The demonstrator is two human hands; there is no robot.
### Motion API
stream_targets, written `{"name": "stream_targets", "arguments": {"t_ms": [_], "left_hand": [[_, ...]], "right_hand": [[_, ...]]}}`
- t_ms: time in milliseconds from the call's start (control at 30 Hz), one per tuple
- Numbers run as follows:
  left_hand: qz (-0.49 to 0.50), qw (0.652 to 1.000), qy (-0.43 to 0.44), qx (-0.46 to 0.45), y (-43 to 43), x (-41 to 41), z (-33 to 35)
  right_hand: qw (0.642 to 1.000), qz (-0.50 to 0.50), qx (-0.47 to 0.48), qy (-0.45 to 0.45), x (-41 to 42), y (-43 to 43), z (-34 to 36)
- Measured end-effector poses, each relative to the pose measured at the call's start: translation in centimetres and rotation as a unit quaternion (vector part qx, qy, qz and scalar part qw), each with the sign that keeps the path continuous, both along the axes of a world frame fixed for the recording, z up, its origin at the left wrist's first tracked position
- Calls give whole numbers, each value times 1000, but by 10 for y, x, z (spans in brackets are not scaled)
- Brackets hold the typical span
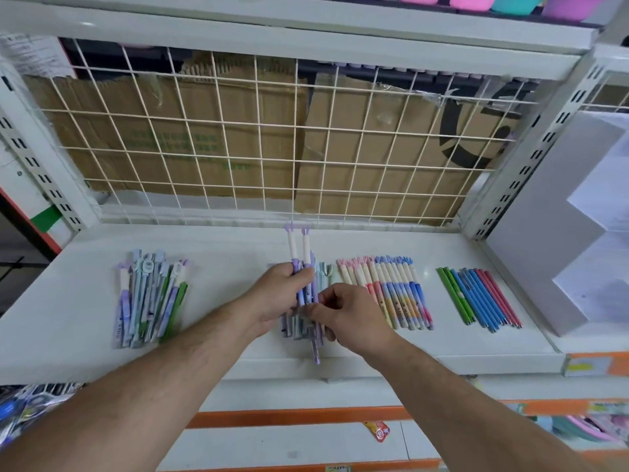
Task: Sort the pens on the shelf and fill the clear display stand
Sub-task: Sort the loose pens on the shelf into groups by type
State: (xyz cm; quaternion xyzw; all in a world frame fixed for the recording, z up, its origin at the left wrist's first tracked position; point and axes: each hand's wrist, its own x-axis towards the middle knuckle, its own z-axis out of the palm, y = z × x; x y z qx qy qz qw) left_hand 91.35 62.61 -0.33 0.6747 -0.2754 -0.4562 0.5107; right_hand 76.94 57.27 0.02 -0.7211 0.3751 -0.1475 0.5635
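My left hand [279,294] grips a small bunch of purple and cream pens [299,253] held upright above the white shelf [238,247]. My right hand [343,311] pinches the lower end of that bunch. Under both hands lies a group of grey-blue pens [296,327], mostly hidden. A mixed heap of pens [149,298] lies at the left. A row of pink and blue gradient pens [388,287] lies to the right, and a row of green, blue and pink slim pens [476,296] lies further right. The stepped clear display stand [558,233] stands at the shelf's right end.
A white wire grid [258,137] backs the shelf, with cardboard behind it. Slotted uprights [531,165] frame the bay. Lower shelves with orange price strips [299,415] run below, and packaged goods show at the bottom left and bottom right corners.
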Motion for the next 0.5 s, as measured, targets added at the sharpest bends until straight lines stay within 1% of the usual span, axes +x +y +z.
{"name": "stream_targets", "arguments": {"t_ms": [267, 400, 500], "left_hand": [[-2, 1000, -1, 2, -16, -16, -11], [22, 1000, 8, -7, -20, -16, -11], [53, 998, 16, -2, -20, -12, -11]], "right_hand": [[999, -40, -16, 20, -16, -16, -11], [998, -54, -12, 19, -19, -24, -17], [998, -48, -18, 40, -19, -30, -22]]}}
